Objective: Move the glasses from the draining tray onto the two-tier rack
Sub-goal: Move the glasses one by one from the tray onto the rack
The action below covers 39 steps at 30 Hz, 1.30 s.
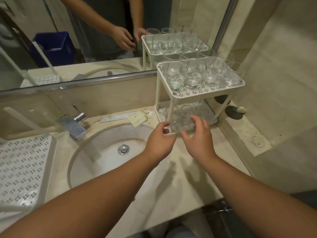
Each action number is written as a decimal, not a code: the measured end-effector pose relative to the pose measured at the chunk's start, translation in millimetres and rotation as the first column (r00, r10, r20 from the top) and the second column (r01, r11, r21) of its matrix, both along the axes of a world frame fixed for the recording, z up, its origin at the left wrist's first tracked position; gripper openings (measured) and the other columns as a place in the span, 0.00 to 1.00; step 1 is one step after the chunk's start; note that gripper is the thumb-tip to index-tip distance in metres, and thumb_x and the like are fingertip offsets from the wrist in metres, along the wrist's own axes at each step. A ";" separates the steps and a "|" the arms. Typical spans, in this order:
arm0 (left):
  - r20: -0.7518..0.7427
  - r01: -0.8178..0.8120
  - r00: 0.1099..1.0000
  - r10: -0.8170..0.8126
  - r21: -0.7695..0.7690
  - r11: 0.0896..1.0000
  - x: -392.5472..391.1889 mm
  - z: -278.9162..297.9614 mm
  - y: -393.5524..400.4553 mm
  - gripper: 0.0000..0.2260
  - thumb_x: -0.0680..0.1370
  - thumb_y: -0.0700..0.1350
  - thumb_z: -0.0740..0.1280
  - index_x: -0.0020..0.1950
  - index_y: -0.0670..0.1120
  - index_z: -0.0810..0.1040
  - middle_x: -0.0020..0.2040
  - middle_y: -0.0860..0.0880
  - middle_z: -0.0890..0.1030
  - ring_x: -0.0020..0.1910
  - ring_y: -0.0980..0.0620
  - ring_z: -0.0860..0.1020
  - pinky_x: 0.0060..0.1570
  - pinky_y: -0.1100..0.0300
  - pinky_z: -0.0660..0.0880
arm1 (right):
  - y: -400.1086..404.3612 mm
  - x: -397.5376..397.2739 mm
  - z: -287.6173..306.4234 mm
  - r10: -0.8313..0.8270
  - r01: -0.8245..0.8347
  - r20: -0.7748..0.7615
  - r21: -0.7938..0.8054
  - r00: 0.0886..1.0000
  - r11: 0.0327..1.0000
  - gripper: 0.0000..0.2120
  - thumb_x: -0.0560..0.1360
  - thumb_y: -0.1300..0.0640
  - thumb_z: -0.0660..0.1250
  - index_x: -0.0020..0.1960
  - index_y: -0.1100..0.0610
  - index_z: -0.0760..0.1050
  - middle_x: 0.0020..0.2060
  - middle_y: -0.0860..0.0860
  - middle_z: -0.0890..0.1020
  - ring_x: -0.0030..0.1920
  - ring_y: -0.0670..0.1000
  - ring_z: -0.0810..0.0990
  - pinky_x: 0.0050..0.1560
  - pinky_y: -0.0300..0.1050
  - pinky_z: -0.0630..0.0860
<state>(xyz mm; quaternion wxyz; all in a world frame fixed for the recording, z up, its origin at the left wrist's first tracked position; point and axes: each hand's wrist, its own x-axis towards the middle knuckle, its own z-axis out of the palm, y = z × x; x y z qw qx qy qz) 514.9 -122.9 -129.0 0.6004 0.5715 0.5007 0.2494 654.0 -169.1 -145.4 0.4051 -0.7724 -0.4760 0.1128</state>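
The white two-tier rack (pixel 178 94) stands on the counter at the back right, against the mirror. Several clear glasses (pixel 192 74) fill its top tier, and more glasses (pixel 187 110) stand on the lower tier. Both hands are at the lower tier's front edge, on either side of a front glass (pixel 181 125). My left hand (pixel 159 143) has thumb and forefinger loosely curved beside the rack's front-left post and grips nothing that I can see. My right hand (pixel 199 136) hovers with fingers spread just right of that glass. The white perforated draining tray (pixel 25 169) lies at the far left; only its holed surface shows.
A round sink (pixel 103 152) with a chrome tap (pixel 75 122) lies between tray and rack. Paper sachets (pixel 135 116) lie behind the sink. A black dish with a pale stone (pixel 236 111) sits right of the rack. The wall and a raised ledge close the right side.
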 end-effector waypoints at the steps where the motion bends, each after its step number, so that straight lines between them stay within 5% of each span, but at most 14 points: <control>1: -0.007 -0.008 1.000 0.008 0.010 1.000 -3.7 -1.2 0.7 0.22 0.77 0.46 0.67 0.71 0.56 0.70 0.57 0.56 0.75 0.51 0.50 0.81 0.43 0.60 0.75 | -0.6 -3.7 -0.9 0.014 -0.014 0.008 -0.011 1.000 1.000 0.25 0.73 0.55 0.73 0.68 0.52 0.70 0.62 0.50 0.72 0.62 0.52 0.73 0.60 0.47 0.72; 12: -0.058 -0.054 0.996 0.060 0.102 0.993 -0.2 -5.3 12.7 0.19 0.78 0.44 0.65 0.69 0.54 0.72 0.56 0.55 0.76 0.51 0.52 0.81 0.49 0.58 0.78 | -1.6 11.1 4.3 0.113 -0.105 0.084 -0.092 0.990 0.990 0.22 0.74 0.56 0.72 0.66 0.51 0.72 0.62 0.49 0.73 0.64 0.52 0.71 0.60 0.39 0.66; 15: -0.032 -0.050 0.998 0.055 0.135 0.990 18.4 3.4 12.9 0.17 0.79 0.44 0.65 0.68 0.54 0.74 0.57 0.54 0.77 0.48 0.57 0.80 0.37 0.68 0.74 | 1.1 27.7 19.6 0.091 -0.089 0.101 -0.028 0.991 0.996 0.21 0.73 0.59 0.72 0.65 0.53 0.73 0.60 0.50 0.74 0.61 0.52 0.73 0.59 0.39 0.67; 20: 0.028 -0.012 1.000 0.005 0.225 0.974 60.9 25.4 13.3 0.14 0.78 0.41 0.66 0.63 0.50 0.79 0.53 0.55 0.80 0.51 0.54 0.80 0.50 0.61 0.76 | 13.0 66.2 57.3 0.015 -0.031 0.118 0.136 0.993 0.990 0.22 0.72 0.61 0.72 0.65 0.56 0.74 0.57 0.50 0.74 0.58 0.52 0.75 0.62 0.48 0.72; 24: 0.087 0.031 0.994 -0.060 0.299 0.954 98.8 49.3 19.2 0.12 0.78 0.40 0.66 0.58 0.54 0.79 0.50 0.58 0.80 0.42 0.57 0.79 0.39 0.65 0.73 | 26.4 105.5 82.0 -0.056 0.022 0.164 0.207 0.985 0.978 0.24 0.72 0.61 0.72 0.66 0.55 0.72 0.60 0.51 0.73 0.60 0.54 0.74 0.62 0.48 0.71; 29: 0.147 0.015 0.987 -0.065 0.322 0.946 138.9 79.0 32.7 0.14 0.77 0.40 0.65 0.60 0.56 0.78 0.51 0.58 0.80 0.37 0.60 0.80 0.32 0.66 0.73 | 52.4 156.5 104.0 -0.122 0.080 0.216 0.193 0.969 0.978 0.32 0.69 0.57 0.76 0.70 0.56 0.68 0.65 0.55 0.72 0.66 0.56 0.69 0.67 0.46 0.65; 35: 0.135 -0.012 0.990 -0.032 0.311 0.950 165.9 92.4 47.6 0.16 0.78 0.42 0.66 0.63 0.55 0.77 0.54 0.58 0.80 0.49 0.54 0.83 0.38 0.63 0.73 | 84.3 196.7 108.1 -0.133 0.125 0.226 0.050 0.965 0.991 0.44 0.66 0.48 0.79 0.76 0.52 0.59 0.72 0.55 0.67 0.70 0.58 0.66 0.68 0.53 0.66; 39: 0.147 -0.027 0.989 -0.016 0.290 0.957 175.4 92.3 54.3 0.16 0.78 0.41 0.65 0.65 0.53 0.77 0.54 0.56 0.80 0.48 0.52 0.83 0.35 0.63 0.73 | 99.0 209.3 103.5 -0.123 0.128 0.202 -0.013 0.972 0.992 0.48 0.65 0.45 0.79 0.76 0.52 0.57 0.72 0.55 0.68 0.70 0.59 0.67 0.67 0.54 0.67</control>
